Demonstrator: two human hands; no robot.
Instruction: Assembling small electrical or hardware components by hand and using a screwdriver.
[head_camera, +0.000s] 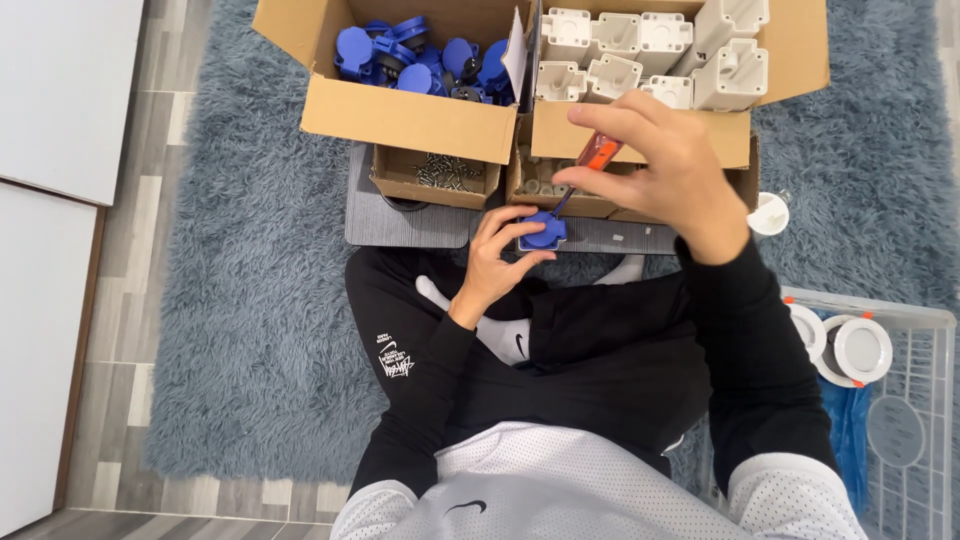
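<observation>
My left hand (497, 255) grips a small blue plastic cap part (543, 233) and holds it against a grey board (400, 215) in front of my crossed legs. My right hand (665, 165) is above it, closed around an orange-handled screwdriver (598, 153) whose thin shaft slants down to the blue part. The screwdriver tip is hidden where it meets the part.
A cardboard box (400, 118) of blue caps stands at the back left, and a box of white plastic housings (650, 55) at the back right. A small carton of screws (447, 172) sits between. A wire basket (925, 400) with white round parts is at right, on a blue shaggy rug (250, 300).
</observation>
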